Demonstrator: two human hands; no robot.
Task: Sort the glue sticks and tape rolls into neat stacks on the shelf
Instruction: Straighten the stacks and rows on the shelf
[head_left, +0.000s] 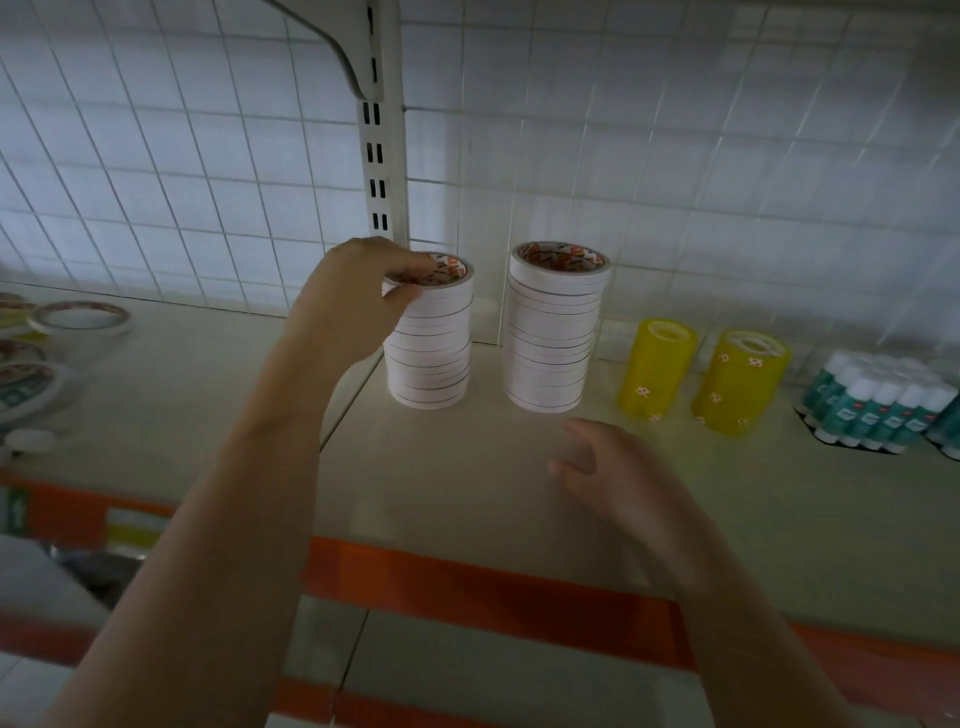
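Observation:
Two tall stacks of white tape rolls stand on the shelf (467, 467): the left stack (431, 353) and the right stack (556, 332). My left hand (358, 291) pinches the top roll of the left stack, fingers over its rim and thumb on its side. My right hand (608, 467) hovers above the shelf in front of the right stack, fingers relaxed and holding nothing. Two yellow tape stacks (657, 369) (740, 382) stand further right. A block of upright glue sticks (878, 410) with white caps sits at the far right.
Loose tape rolls (83, 317) lie scattered at the left end of the shelf. A wire grid back panel (675, 182) and a slotted upright post (376, 156) rise behind the stacks. An orange strip (493, 587) runs along the shelf's front edge.

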